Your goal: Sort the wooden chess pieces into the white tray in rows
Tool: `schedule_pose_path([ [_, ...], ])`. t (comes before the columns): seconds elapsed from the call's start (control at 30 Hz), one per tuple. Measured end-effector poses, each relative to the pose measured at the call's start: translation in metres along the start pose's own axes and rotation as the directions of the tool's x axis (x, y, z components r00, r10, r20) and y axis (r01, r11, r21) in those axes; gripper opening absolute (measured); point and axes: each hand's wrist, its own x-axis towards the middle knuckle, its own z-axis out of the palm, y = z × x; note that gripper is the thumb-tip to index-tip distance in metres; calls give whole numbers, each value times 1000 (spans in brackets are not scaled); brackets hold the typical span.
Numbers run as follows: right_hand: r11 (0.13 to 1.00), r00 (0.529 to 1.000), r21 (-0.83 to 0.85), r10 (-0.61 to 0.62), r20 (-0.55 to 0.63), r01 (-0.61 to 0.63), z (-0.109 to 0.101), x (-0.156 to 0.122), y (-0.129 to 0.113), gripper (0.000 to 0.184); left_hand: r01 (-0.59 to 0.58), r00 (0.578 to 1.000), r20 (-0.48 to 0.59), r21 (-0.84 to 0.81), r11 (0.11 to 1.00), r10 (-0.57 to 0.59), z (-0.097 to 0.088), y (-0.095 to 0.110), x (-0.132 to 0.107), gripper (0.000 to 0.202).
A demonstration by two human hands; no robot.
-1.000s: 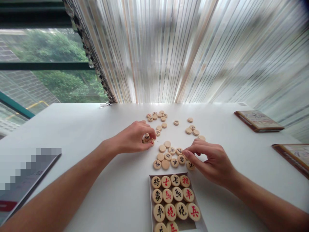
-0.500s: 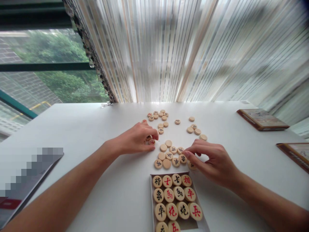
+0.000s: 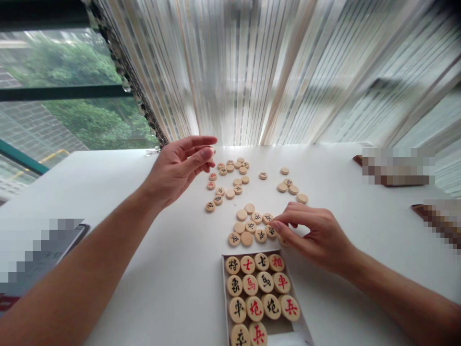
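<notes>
My left hand [image 3: 178,168] hovers above the white table [image 3: 144,250] with its fingers spread and nothing in them, just left of a scatter of small wooden chess pieces [image 3: 230,174]. Three small pieces [image 3: 215,197] lie loose below that hand. My right hand [image 3: 315,238] rests on the table, its thumb and fingers pinched on a small piece at the right edge of a tight cluster of small pieces [image 3: 250,226]. In front of me an open box [image 3: 301,331] holds rows of larger round pieces with red and black characters.
A few more small pieces [image 3: 292,187] lie behind my right hand. Two flat brown-edged things [image 3: 396,168] sit at the table's right side, and a dark flat thing [image 3: 46,250] at its left edge. A striped curtain and a window stand behind the table.
My left hand has lifted off the table and opened, leaving small pieces where it was closed. My right hand has stayed pinched at the cluster. The view has tilted slightly.
</notes>
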Motion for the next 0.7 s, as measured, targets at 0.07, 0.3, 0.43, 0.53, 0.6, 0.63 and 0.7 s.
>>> schedule_pose_path([
  [0.07,1000,1000,4,-1,-1,1,0,0,0,20,60,998,-28,-118,991,-63,0,-2,2,39],
  [0.3,1000,1000,5,6,-2,-6,1,0,0,20,246,961,-67,-223,943,-267,9,-24,-5,41],
  [0.43,1000,1000,0,2,3,-2,1,0,-1,20,373,925,16,-234,898,-380,31,-32,-20,41],
  [0.53,1000,1000,20,15,-5,-14,0,0,-3,18,419,907,120,-169,892,-403,56,-36,-37,34],
  [0.6,997,999,64,46,-4,-46,0,0,-5,14,451,889,155,-143,881,-430,72,-38,-47,35],
  [0.63,993,998,93,68,3,-68,-1,0,-6,14,466,882,151,-136,874,-446,77,-38,-52,34],
  [0.7,983,994,142,109,31,-112,0,0,-7,17,489,868,156,-114,865,-471,85,-37,-58,32],
])
